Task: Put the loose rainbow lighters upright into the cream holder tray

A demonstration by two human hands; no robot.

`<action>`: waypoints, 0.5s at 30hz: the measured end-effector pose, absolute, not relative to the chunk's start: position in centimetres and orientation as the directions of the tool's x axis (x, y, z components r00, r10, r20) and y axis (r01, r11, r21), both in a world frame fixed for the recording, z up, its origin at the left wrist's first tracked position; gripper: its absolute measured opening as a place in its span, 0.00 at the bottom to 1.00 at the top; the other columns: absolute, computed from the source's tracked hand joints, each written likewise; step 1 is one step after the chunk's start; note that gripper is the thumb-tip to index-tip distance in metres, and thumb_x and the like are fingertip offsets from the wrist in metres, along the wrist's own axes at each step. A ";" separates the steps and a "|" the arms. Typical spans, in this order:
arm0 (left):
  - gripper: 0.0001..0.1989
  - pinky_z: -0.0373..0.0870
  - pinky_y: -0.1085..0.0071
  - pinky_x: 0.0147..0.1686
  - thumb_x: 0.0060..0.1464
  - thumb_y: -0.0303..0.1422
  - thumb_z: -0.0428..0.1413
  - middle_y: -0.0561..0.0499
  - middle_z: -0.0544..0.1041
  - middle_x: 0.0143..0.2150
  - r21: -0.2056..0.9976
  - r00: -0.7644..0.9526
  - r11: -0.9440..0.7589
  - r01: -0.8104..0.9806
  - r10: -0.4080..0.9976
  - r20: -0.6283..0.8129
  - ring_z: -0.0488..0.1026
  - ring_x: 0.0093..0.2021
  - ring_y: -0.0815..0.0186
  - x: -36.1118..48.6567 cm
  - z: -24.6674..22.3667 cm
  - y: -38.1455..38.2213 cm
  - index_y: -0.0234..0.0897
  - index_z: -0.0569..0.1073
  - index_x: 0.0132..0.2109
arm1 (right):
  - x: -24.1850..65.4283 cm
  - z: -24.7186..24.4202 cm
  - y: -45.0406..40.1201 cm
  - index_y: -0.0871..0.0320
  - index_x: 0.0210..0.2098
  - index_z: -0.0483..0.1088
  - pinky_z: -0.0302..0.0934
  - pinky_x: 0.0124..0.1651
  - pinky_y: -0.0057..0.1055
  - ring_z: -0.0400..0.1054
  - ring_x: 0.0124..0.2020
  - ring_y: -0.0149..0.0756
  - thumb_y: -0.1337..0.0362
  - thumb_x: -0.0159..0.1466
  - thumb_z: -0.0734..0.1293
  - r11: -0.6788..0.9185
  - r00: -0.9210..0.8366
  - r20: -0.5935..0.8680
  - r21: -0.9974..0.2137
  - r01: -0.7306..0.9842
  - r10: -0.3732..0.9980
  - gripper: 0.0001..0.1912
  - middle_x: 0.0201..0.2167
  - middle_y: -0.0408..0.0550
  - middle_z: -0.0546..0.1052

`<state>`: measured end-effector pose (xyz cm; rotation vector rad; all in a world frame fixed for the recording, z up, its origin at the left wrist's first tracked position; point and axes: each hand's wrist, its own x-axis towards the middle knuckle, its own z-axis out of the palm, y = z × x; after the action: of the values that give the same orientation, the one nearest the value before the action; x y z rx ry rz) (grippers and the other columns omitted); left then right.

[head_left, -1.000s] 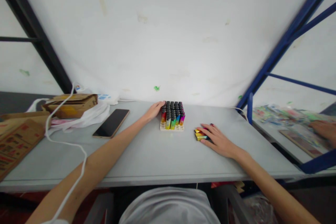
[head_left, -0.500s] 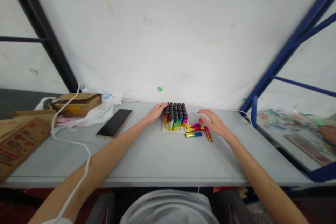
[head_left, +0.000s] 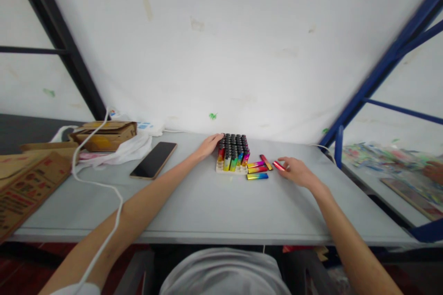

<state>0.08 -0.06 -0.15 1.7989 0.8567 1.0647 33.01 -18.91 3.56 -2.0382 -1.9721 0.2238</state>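
A white tray (head_left: 232,171) with holes holds several upright lighters (head_left: 234,148), their bodies shiny and many-coloured, their tops black. At its back left corner is my left hand (head_left: 209,144), the fingers hooked round the corner against the lighters there; the fingertips are partly hidden. To the right of the tray, my right hand (head_left: 294,169) pinches a red metallic lighter (head_left: 278,166) between thumb and fingers, just above the table. Between the tray and that hand lie a few loose lighters, among them a blue and yellow lighter (head_left: 257,176) and a red and gold lighter (head_left: 266,162).
On the grey table (head_left: 207,207), a phone (head_left: 154,160) lies left of my left arm. Cardboard boxes (head_left: 105,136), a white plastic bag (head_left: 129,150) and a white cable (head_left: 117,191) are farther left. A blue frame (head_left: 367,80) borders the right; beyond it is another person's hand (head_left: 434,171).
My right hand has closed on the red lighter, lifting and turning it slightly to the right. Another loose lighter now lies at a different slant. My left hand stays at the tray.
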 end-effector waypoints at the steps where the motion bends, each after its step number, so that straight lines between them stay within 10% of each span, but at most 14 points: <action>1: 0.28 0.63 0.61 0.61 0.58 0.55 0.49 0.46 0.82 0.50 0.908 0.402 -0.398 0.128 0.858 0.320 0.73 0.54 0.55 0.1 -0.1 -0.1 0.35 0.79 0.45 | 33.3 3.6 -18.6 0.60 0.44 0.76 0.66 0.41 0.35 0.76 0.38 0.45 0.59 0.63 0.67 -0.022 0.069 0.124 -0.350 0.936 0.990 0.13 0.36 0.55 0.81; 7: 0.28 0.63 0.61 0.60 0.59 0.54 0.49 0.45 0.81 0.50 0.910 0.404 -0.397 0.120 0.857 0.321 0.73 0.54 0.55 0.0 -0.2 -0.1 0.35 0.79 0.46 | 29.9 6.6 -17.5 0.57 0.47 0.69 0.60 0.28 0.29 0.63 0.23 0.29 0.50 0.64 0.66 0.124 0.034 0.151 -0.901 0.416 0.988 0.19 0.28 0.41 0.70; 15: 0.28 0.63 0.61 0.60 0.59 0.54 0.49 0.45 0.81 0.49 0.898 0.421 -0.421 0.125 0.842 0.336 0.73 0.53 0.55 -0.1 -0.3 0.1 0.34 0.78 0.45 | 19.9 8.8 -16.1 0.54 0.30 0.57 0.35 0.17 0.22 0.38 0.16 0.22 0.36 0.62 0.66 0.106 -0.100 0.110 -0.993 -0.042 0.989 0.27 0.19 0.30 0.50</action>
<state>-0.06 0.07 -0.29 1.8241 0.8301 1.0595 19.86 -16.14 8.85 -1.0518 -1.3054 1.2190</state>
